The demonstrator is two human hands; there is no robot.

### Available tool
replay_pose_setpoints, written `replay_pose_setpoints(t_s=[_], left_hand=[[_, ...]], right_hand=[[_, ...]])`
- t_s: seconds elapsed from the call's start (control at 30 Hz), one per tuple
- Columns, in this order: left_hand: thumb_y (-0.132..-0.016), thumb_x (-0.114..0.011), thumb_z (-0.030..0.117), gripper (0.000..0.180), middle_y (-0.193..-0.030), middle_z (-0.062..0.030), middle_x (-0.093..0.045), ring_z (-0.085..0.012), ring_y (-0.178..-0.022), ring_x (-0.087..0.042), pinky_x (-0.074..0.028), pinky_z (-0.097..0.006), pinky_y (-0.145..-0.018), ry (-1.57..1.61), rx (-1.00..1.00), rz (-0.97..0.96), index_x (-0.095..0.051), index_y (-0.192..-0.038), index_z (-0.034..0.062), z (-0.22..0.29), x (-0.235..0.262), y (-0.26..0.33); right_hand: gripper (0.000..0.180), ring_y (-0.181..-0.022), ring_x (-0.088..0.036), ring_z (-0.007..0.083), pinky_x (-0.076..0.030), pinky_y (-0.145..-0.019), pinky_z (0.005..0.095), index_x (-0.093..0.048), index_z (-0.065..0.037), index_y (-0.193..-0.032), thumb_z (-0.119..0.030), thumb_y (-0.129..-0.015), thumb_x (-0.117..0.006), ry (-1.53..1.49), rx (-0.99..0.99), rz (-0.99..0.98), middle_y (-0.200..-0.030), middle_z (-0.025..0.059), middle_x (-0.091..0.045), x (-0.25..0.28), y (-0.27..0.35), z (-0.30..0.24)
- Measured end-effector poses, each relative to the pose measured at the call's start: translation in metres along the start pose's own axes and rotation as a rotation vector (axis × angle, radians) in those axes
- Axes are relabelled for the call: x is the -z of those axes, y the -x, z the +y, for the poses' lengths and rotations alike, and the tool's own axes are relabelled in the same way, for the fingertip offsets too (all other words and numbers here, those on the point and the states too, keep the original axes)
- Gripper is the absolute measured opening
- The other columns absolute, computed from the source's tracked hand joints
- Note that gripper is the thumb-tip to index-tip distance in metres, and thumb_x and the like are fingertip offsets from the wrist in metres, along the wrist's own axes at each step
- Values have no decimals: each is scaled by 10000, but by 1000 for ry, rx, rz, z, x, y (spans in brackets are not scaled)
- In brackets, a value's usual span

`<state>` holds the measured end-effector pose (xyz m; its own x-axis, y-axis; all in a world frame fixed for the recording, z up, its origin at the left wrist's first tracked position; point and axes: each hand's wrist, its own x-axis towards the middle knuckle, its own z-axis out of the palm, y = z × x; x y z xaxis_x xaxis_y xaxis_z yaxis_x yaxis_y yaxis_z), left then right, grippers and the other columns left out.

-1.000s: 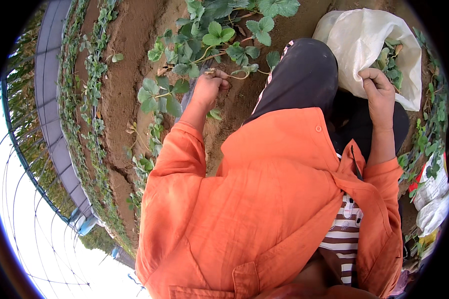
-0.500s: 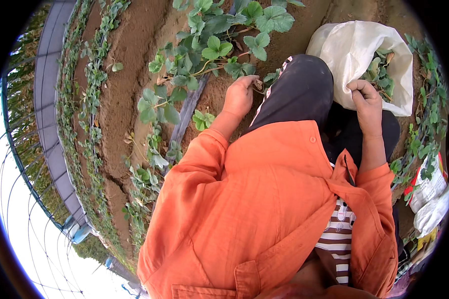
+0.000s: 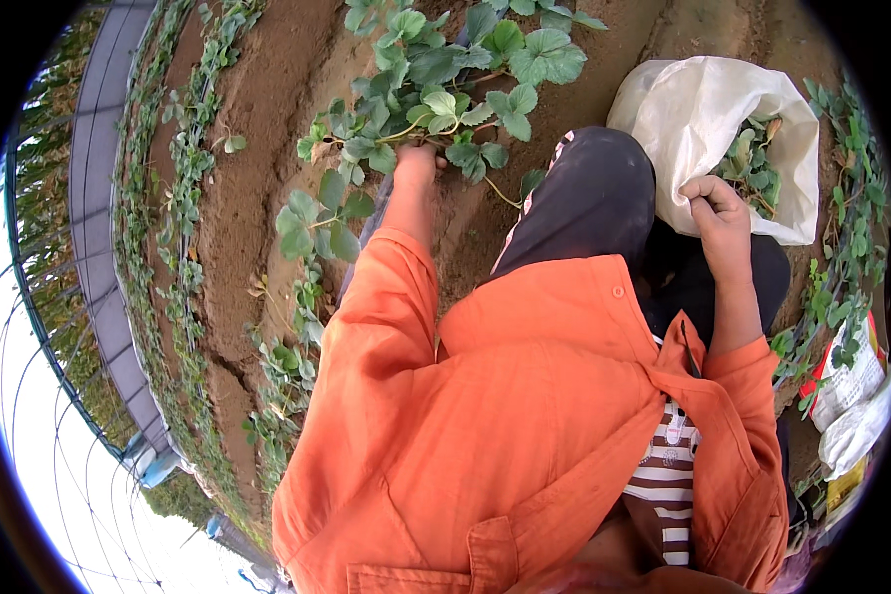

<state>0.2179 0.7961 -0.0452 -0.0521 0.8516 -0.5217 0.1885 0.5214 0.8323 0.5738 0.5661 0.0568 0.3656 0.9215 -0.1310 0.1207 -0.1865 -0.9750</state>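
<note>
My left hand [image 3: 418, 163] reaches into a leafy green plant [image 3: 436, 74] growing in a raised soil bed; its fingers are buried among the stems and leaves, so its grip is hidden. My right hand [image 3: 719, 213] is closed on the edge of a white sack [image 3: 698, 109], which lies open on the ground and holds cut green leaves [image 3: 752, 158]. Orange sleeves cover both my forearms, and my dark-trousered knee [image 3: 594, 193] sits between the two hands.
Rows of low green plants [image 3: 183, 198] run along the brown soil ridges [image 3: 262, 178] on the left. More plants [image 3: 841, 257] and white printed bags [image 3: 851, 396] lie at the right. A greenhouse frame and a grey path [image 3: 94, 247] curve along the far left.
My left hand has moved further up into the plant's leaves. My right hand has stayed on the sack's edge. The view has shifted a little across the bed.
</note>
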Motion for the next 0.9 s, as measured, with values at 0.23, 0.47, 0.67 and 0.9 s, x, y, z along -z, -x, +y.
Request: replay_pose_setpoints(t_s=[0.23, 0.47, 0.67, 0.9], left_hand=[[-794, -541, -10, 252, -898, -60, -596, -152, -546, -511, -428, -296, -470, -313, -90, -198, -546, -1044, 23, 22, 8, -13], [-783, -565, -4, 69, -698, -53, -558, -151, -541, -504, -409, -293, -497, -511, -23, -513, -551, -841, 32, 42, 24, -45], [-791, -628, 27, 158, -758, -7, -563, -117, -605, -506, -408, -252, -526, -511, -13, -463, -561, -914, 100, 35, 33, -43], [-834, -587, 41, 177, -801, 6, -539, -117, -649, -497, -407, -264, -577, -469, 27, -523, -507, -967, 126, 33, 36, -35]], right_hand=[[137, -799, -541, 66, -414, -743, 201, -623, -4, -830, 46, -810, -497, -5, -18, 4, -834, -8, -606, 0, -2, -1], [134, -796, -537, 61, -415, -738, 199, -620, -2, -826, 44, -815, -494, -9, -33, -28, -830, -11, -606, -3, -4, -4], [139, -783, -529, 54, -410, -729, 193, -622, -8, -831, 41, -818, -493, 26, -38, -30, -824, -22, -603, -5, -4, -7], [132, -793, -531, 60, -409, -737, 197, -622, -4, -836, 31, -822, -495, 32, -67, -26, -821, -16, -604, -3, -5, -1]])
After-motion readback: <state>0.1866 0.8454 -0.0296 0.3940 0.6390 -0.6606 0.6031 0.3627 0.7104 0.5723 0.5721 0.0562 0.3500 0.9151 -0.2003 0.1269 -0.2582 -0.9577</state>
